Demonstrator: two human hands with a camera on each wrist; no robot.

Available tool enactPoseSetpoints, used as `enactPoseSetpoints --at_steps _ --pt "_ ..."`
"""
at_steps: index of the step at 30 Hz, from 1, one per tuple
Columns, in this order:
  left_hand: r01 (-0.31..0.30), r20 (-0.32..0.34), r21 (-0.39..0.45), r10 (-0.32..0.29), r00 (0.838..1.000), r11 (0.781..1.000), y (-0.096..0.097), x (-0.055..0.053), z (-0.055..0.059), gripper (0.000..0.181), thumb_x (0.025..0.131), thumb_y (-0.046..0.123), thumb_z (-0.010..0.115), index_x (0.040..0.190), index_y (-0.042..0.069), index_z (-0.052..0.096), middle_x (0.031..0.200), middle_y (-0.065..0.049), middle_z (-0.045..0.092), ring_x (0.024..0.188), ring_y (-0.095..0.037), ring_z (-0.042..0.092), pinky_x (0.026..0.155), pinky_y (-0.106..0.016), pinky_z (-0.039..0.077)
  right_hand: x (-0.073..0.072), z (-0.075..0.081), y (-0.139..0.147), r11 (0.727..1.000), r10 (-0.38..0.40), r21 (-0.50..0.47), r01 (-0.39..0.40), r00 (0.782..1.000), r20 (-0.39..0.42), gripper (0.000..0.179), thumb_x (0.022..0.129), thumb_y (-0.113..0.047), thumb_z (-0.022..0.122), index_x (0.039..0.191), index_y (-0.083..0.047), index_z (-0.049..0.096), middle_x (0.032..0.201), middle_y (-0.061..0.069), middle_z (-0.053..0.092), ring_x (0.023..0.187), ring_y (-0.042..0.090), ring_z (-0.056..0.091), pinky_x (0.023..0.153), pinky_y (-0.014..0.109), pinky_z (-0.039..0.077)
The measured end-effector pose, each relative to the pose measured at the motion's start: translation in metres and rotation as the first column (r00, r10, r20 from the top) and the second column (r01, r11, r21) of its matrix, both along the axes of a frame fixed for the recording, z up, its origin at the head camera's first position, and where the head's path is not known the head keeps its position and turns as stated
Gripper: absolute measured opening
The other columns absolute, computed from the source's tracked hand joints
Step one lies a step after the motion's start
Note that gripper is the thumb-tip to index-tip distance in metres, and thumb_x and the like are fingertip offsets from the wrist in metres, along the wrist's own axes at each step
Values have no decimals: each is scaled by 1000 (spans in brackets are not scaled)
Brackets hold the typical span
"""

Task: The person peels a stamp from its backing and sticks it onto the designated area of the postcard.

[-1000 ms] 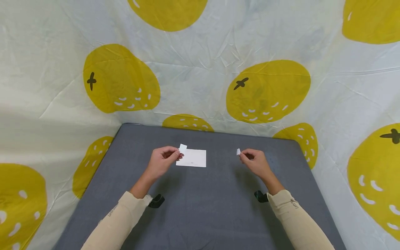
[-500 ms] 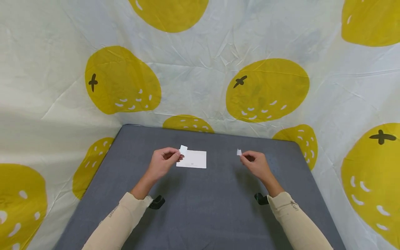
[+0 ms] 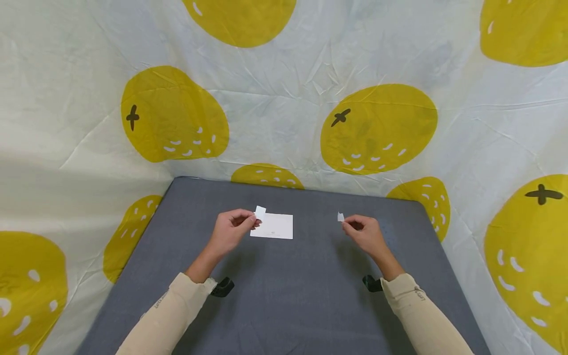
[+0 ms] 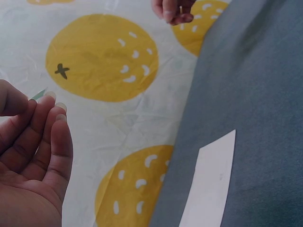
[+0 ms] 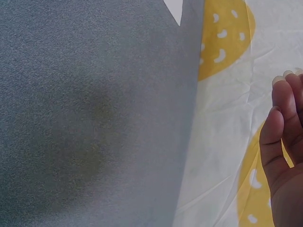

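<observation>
My left hand (image 3: 228,230) pinches a small white piece of paper (image 3: 260,211) between thumb and fingertips, above the table. Behind it a white rectangular card or envelope (image 3: 276,227) lies flat, its upper left corner partly hidden by that hand and piece. In the left wrist view the pinched piece is a thin sliver (image 4: 39,94) at the fingertips. Off to the right, my right hand (image 3: 363,232) pinches a smaller white scrap of paper (image 3: 340,217) with an uneven top edge. The right wrist view shows only part of the right hand (image 5: 286,142); its scrap is out of sight there.
Both hands are over a grey cloth-covered table (image 3: 284,296). A pale curtain (image 3: 275,123) printed with yellow fruit surrounds its back and sides. Dark bands (image 3: 223,287) sit at both wrists, below the cream sleeves (image 3: 164,315).
The scrap in my right hand has turned slightly to show more of its face, and that hand has shifted marginally. My left hand and the card stay nearly where they were.
</observation>
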State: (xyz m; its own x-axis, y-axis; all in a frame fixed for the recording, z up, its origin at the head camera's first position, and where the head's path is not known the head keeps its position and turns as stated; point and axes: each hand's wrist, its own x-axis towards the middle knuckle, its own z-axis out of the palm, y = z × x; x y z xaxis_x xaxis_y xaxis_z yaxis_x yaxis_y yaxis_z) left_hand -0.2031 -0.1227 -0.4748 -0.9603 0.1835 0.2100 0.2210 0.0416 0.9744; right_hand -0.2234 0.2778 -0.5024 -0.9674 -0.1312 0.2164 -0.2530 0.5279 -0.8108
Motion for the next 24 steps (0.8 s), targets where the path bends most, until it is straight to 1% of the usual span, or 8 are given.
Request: enactPoseSetpoints --at_steps 6,12,14,16,18,19,22,24 --pt "0 -6 15 0 1000 1000 0 1 0 15 99 5 69 103 -8 75 101 -30 76 85 -6 75 81 -24 63 2 -2 3 1000 -8 17 8 1000 8 8 94 -6 76 96 1 78 86 21 76 69 0 63 64 21 54" --pt "1 -5 14 -1 1000 1000 -1 2 -1 15 99 6 70 105 -7 75 97 -13 80 86 -7 76 81 -25 64 5 0 0 999 -24 37 25 1000 -16 4 92 -6 78 94 -2 78 85 15 76 69 -1 62 65 19 54" --pt "5 -4 15 -5 1000 1000 0 2 -1 16 99 6 70 105 -7 75 97 -10 80 86 -8 76 81 -25 64 6 1 -2 999 -15 41 16 999 -31 4 92 -5 78 94 -2 78 86 14 76 70 -1 62 66 19 54" --pt "10 -2 16 -10 1000 1000 2 2 0 16 100 7 70 105 -7 76 98 -12 80 87 -10 77 82 -25 64 6 2 -6 999 5 38 -2 997 -71 3 91 -4 78 94 -3 78 86 14 76 70 -1 63 67 19 54" --pt "16 1 16 -16 1000 1000 4 1 1 17 100 8 69 106 -7 76 100 -19 79 86 -10 77 82 -25 63 6 4 -10 999 35 32 -32 993 -113 4 91 -1 78 94 -4 78 86 14 76 71 3 64 66 21 55" --pt "17 5 17 -17 1000 1000 6 1 1 17 100 8 69 106 -6 76 101 -22 78 86 -10 77 82 -26 64 9 10 -16 998 55 34 -51 990 -132 5 90 1 77 93 -3 78 85 16 76 70 6 64 65 21 54" --pt "27 10 30 -28 1000 999 11 0 3 17 100 6 68 106 -9 75 104 -32 75 86 -11 77 82 -26 64 9 13 -28 994 113 28 -109 966 -232 10 88 8 77 92 -1 77 82 16 74 66 17 64 61 24 53" --pt "31 13 40 -31 999 999 14 0 3 17 100 4 67 105 -11 74 104 -35 74 86 -12 77 81 -26 64 8 16 -37 987 157 28 -155 946 -284 11 86 11 77 92 1 76 79 15 73 64 20 63 60 25 53"
